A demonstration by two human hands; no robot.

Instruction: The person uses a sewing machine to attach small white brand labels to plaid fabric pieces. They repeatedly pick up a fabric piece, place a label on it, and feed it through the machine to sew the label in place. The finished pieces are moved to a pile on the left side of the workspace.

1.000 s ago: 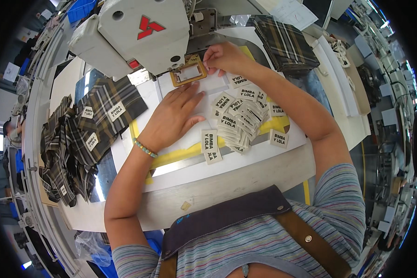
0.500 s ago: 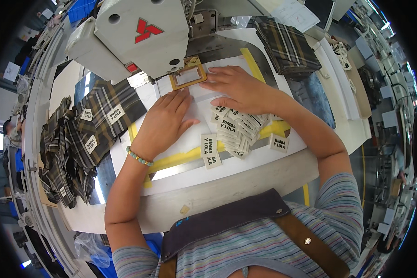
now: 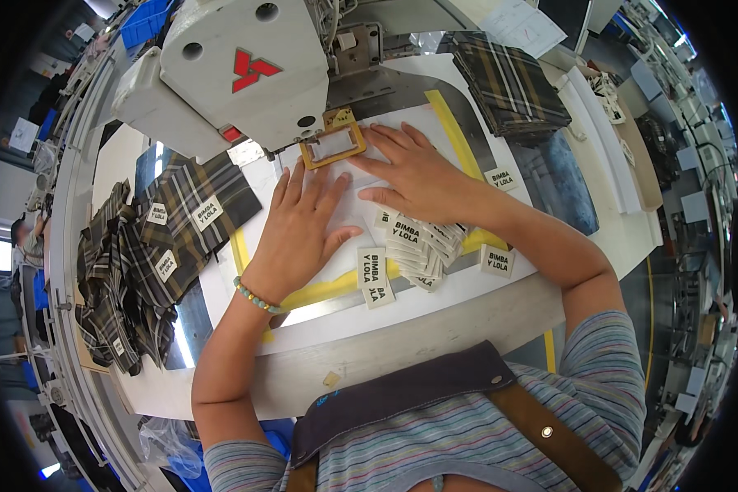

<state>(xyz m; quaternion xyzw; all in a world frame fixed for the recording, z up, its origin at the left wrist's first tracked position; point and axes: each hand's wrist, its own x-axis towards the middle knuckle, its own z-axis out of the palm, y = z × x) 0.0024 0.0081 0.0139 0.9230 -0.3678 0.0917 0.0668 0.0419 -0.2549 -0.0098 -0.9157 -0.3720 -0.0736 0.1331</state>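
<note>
My left hand (image 3: 297, 234) lies palm down on the white work sheet (image 3: 324, 318), its fingers spread and their tips by the near left corner of a small yellow clamp frame (image 3: 337, 159). Stretched out to the right of that frame is my right hand (image 3: 414, 172), fingers apart and fingertips close to its right side. Neither hand holds anything that I can see. Below the right hand sits a loose pile of white printed labels (image 3: 418, 250), partly covered by it. Above the frame stands the white sewing machine head (image 3: 246, 78).
Plaid fabric pieces (image 3: 152, 271) with white labels on them are heaped at the left. A folded plaid stack (image 3: 512, 86) lies at the far right. Single labels (image 3: 497, 261) rest near the table's front edge. Yellow tape (image 3: 451, 131) borders the sheet.
My left hand's fingers have spread wider. My right hand has shifted slightly, and a label beyond my right forearm has come into sight. The whole view has moved a little.
</note>
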